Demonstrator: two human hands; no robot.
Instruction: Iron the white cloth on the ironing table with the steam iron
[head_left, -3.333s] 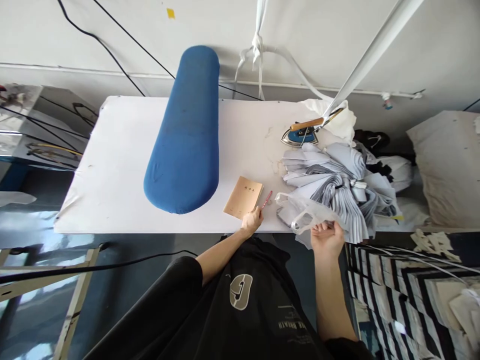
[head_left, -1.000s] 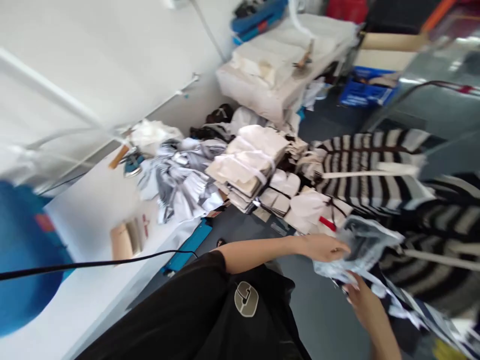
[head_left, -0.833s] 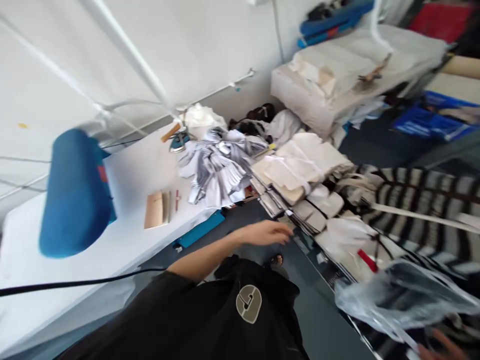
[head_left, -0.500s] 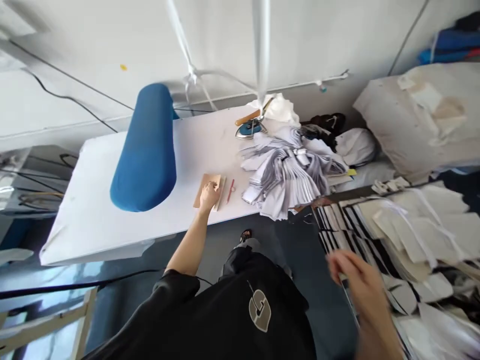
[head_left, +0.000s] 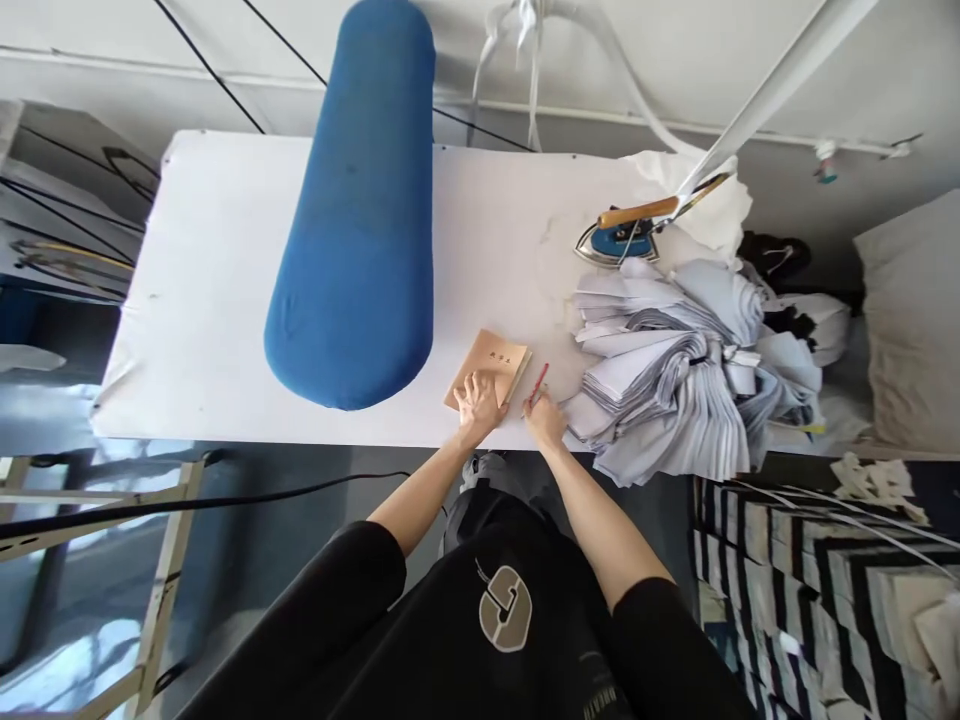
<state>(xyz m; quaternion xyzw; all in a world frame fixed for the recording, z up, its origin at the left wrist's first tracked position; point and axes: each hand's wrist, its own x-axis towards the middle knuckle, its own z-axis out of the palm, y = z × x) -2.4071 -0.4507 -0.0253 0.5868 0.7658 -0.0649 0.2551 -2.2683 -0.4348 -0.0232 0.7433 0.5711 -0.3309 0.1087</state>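
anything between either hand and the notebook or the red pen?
Nothing visible does. The left hand lies flat on the notebook, and the right hand touches the near end of the red pen beside it; its grip is unclear. The fabric pile lies to the right of the pen, not over it.

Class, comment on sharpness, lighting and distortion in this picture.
Head view: sharp throughout, left hand and right hand unblurred; soft even light, faint shadow under the blue padded form; bright glare on the floor lower left; wide-angle stretch at the corners.

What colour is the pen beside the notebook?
Red. The pen shows best in the head view.
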